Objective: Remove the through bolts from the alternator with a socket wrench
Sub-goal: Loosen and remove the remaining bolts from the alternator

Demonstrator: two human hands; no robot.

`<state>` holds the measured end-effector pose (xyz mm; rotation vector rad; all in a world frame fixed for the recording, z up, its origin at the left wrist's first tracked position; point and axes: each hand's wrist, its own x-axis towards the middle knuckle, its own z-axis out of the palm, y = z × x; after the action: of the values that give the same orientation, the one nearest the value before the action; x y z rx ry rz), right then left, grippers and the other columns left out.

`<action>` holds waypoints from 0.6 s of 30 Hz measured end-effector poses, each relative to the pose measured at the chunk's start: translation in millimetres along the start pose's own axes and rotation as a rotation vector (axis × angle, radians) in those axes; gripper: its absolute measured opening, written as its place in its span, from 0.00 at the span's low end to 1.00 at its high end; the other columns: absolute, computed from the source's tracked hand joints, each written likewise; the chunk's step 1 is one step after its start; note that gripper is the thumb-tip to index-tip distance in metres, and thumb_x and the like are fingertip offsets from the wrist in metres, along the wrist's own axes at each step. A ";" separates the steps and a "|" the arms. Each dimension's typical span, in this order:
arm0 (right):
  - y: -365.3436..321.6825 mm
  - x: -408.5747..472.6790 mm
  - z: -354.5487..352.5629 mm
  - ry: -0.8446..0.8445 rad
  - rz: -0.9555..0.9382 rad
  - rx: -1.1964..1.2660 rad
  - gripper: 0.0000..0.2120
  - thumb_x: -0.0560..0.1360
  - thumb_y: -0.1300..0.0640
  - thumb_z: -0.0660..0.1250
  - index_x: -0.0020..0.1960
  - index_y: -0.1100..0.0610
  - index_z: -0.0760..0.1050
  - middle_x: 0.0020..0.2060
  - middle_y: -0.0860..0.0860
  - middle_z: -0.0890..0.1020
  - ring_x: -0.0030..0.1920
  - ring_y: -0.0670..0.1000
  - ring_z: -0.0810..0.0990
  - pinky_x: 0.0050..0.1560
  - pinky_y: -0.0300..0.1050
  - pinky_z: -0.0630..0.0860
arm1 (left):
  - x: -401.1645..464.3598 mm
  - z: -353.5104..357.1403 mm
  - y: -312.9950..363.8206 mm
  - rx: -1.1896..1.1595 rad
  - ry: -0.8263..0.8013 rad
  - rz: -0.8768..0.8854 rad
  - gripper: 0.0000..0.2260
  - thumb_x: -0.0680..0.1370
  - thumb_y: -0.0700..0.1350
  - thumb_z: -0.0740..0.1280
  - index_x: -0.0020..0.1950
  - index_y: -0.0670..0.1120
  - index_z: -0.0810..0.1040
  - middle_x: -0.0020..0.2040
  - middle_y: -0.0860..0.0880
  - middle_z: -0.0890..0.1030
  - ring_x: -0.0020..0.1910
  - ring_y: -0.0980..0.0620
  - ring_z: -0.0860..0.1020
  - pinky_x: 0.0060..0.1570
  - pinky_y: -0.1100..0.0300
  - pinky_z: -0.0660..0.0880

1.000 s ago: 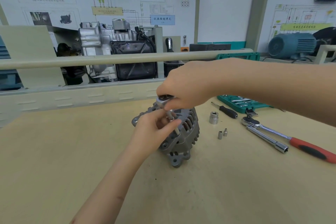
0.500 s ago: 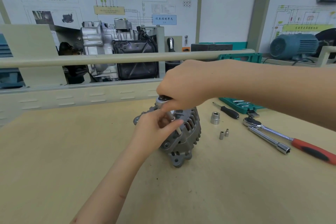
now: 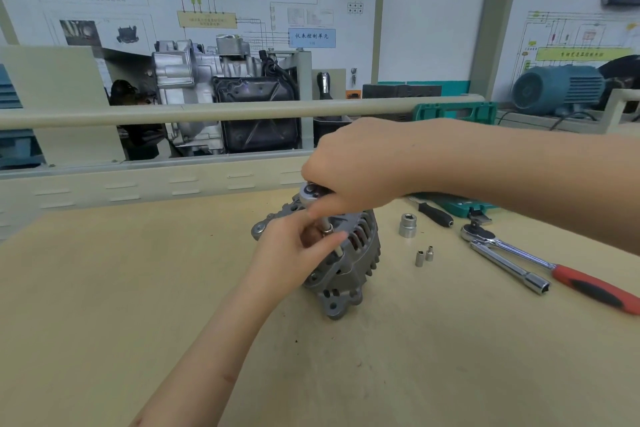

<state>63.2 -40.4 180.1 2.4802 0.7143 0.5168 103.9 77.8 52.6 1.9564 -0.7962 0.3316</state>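
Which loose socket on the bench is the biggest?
The large socket, standing alone nearer the alternator. The two small sockets stand together, closer to the camera, and are much slimmer.

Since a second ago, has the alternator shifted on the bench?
No. The alternator keeps its place beside the large socket; only the camera moved.

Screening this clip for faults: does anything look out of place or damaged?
Nothing stands out. The grey cast-metal alternator stands on the bench; loose chrome sockets and the red-handled ratchet lie beside it, undamaged.
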 end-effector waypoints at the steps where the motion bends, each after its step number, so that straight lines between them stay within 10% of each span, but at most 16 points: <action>1: 0.9 -1.6 0.0 -0.008 0.001 0.025 0.05 0.73 0.48 0.62 0.39 0.44 0.69 0.24 0.40 0.59 0.22 0.40 0.56 0.21 0.35 0.52 | 0.0 -0.4 0.3 -0.020 -0.016 -0.015 0.04 0.71 0.50 0.69 0.39 0.52 0.77 0.27 0.53 0.73 0.27 0.57 0.71 0.31 0.63 0.70; 6: 6.6 -7.0 -6.5 -0.083 -0.002 0.105 0.11 0.75 0.48 0.60 0.57 0.47 0.74 0.28 0.37 0.62 0.25 0.37 0.59 0.25 0.30 0.63 | -0.5 -0.6 -1.0 -0.036 -0.050 -0.009 0.02 0.72 0.47 0.68 0.41 0.50 0.79 0.28 0.52 0.75 0.30 0.54 0.74 0.33 0.61 0.72; 18: 7.6 0.5 10.5 -0.037 -0.012 0.087 0.08 0.76 0.49 0.60 0.51 0.48 0.75 0.27 0.39 0.62 0.26 0.38 0.59 0.26 0.34 0.53 | 0.9 0.6 -0.9 -0.010 0.013 -0.044 0.09 0.70 0.49 0.71 0.34 0.48 0.74 0.24 0.55 0.71 0.24 0.60 0.69 0.26 0.68 0.66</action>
<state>71.6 -49.6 176.0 2.5569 0.7514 0.4423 105.0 77.3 52.2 1.9576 -0.7439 0.3137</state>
